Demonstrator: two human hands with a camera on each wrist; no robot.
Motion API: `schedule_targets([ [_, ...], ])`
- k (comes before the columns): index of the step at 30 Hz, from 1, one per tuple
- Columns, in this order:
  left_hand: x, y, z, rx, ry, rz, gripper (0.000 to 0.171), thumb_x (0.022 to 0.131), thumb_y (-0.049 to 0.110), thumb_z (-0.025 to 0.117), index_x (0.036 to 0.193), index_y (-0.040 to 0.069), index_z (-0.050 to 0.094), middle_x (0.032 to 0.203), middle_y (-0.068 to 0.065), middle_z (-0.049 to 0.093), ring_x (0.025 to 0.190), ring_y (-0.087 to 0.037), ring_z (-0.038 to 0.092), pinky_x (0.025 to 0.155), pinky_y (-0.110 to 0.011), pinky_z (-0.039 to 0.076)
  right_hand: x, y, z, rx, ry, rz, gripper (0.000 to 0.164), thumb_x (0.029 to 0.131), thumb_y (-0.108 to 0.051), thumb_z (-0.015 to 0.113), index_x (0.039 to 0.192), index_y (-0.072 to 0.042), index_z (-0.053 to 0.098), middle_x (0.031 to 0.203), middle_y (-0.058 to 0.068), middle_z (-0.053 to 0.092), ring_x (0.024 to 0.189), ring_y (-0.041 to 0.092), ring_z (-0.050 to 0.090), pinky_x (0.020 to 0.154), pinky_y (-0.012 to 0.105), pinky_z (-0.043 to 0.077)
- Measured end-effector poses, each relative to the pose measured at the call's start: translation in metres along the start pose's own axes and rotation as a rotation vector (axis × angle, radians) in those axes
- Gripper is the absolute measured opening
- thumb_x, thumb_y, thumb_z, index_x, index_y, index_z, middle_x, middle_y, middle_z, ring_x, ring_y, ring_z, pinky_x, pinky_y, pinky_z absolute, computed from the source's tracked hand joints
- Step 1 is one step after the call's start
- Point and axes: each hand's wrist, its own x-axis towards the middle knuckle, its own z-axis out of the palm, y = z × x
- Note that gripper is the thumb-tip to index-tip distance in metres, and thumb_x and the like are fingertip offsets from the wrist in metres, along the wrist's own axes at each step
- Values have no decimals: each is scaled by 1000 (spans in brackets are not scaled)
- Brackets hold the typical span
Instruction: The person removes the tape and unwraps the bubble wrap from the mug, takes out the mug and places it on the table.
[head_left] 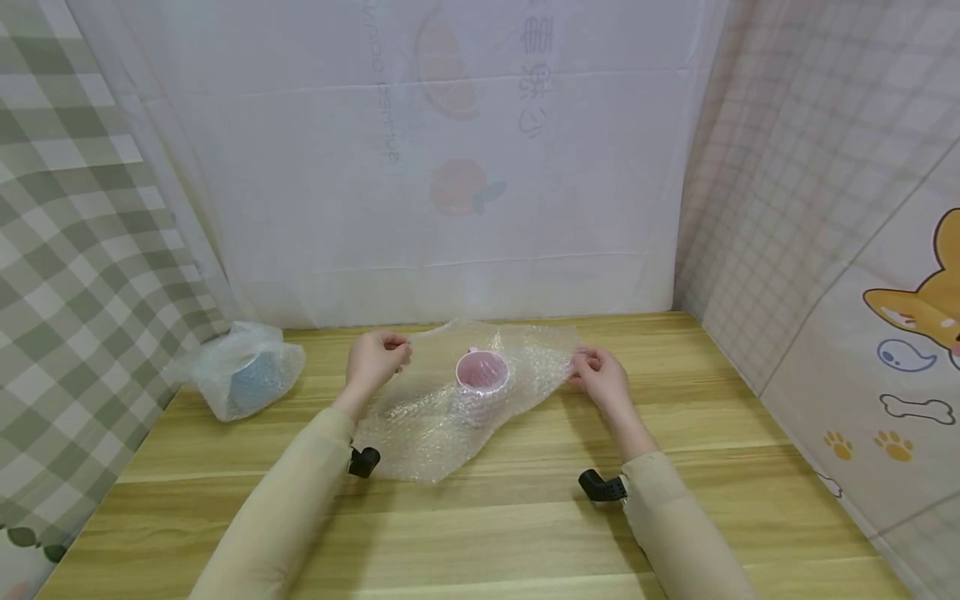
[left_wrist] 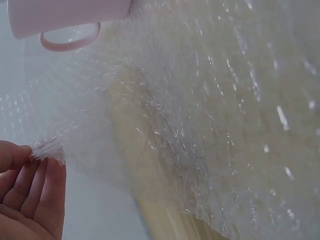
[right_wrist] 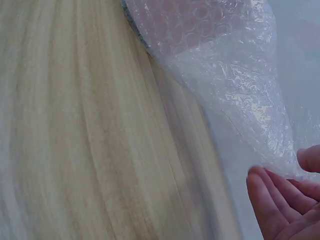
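Observation:
A pink mug [head_left: 482,373] stands upright at the middle of a sheet of clear bubble wrap [head_left: 420,437], whose front part covers the mug's lower side. Its handle [left_wrist: 70,45] shows in the left wrist view. My left hand [head_left: 375,362] pinches the sheet's left edge between thumb and fingers. On the opposite side, my right hand [head_left: 602,379] pinches the right edge. The right wrist view shows the wrap [right_wrist: 250,100] stretching up from that hand, with pink showing through the bubbles. Neither hand touches the mug.
At the table's back left corner sits a blue object [head_left: 255,382] wrapped in bubble wrap [head_left: 243,337]; its kind is hard to tell. The wooden table [head_left: 465,542] meets a white curtain [head_left: 600,233] at the back and patterned cloths at both sides.

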Motion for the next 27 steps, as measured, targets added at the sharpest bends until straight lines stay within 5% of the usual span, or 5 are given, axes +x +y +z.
schedule_targets([
  [6,4,-2,0,-9,5,-19,25,90,10,62,108,-4,72,89,-12,73,71,-20,69,57,-24,53,-5,-13,-3,-259,79,-261,45,99,-15,58,135,11,47,130,29,54,121,41,52,102,48,44],
  [21,12,-9,2,76,-9,-56,25,95,13,60,112,-1,72,94,-13,73,74,-22,70,58,-26,54,-10,-50,18,-470,109,-861,49,87,-2,72,131,7,53,128,23,58,120,41,51,105,53,36],
  [27,12,-12,4,175,-15,-39,19,94,11,61,106,0,72,92,-12,73,73,-21,69,61,-31,55,-11,-57,28,-495,3,-846,47,88,-7,73,130,7,56,127,23,60,119,40,54,104,51,39],
])
